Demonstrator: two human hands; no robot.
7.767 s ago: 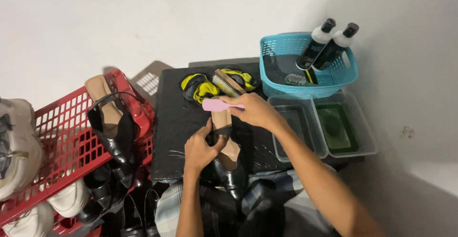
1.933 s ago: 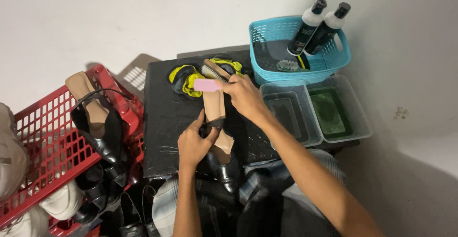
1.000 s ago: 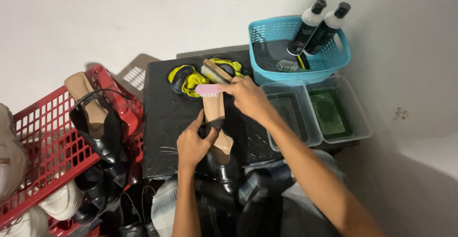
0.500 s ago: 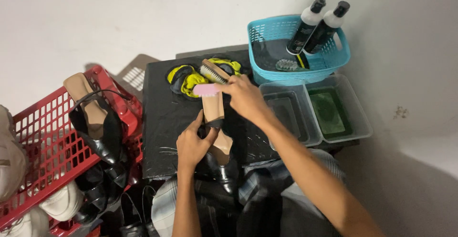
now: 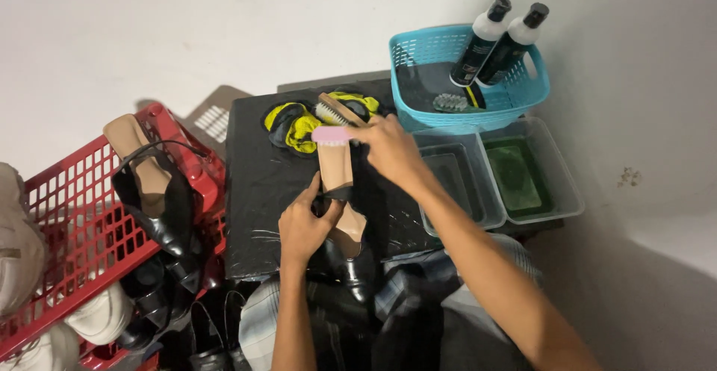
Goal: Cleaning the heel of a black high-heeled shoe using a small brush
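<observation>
A black heeled shoe with a tan insole [image 5: 338, 177] lies lengthwise on the black-covered table [image 5: 258, 192], its toe pointing away from me. My left hand [image 5: 305, 224] grips it at the strap, near the heel. My right hand [image 5: 390, 149] holds a pink brush [image 5: 330, 134] across the toe end of the shoe. Just beyond the toe lie a yellow-and-black cloth [image 5: 297, 123] and a wooden brush with white bristles [image 5: 336, 111].
A blue basket [image 5: 418, 121] with two black bottles [image 5: 493, 40] and a small brush stands at the back right. In front of it sit two clear tubs [image 5: 493, 184], one with green liquid. A red crate [image 5: 75, 214] of shoes is at the left.
The pink brush has shifted slightly along the toe of the shoe under my right hand. My left hand keeps its hold on the shoe.
</observation>
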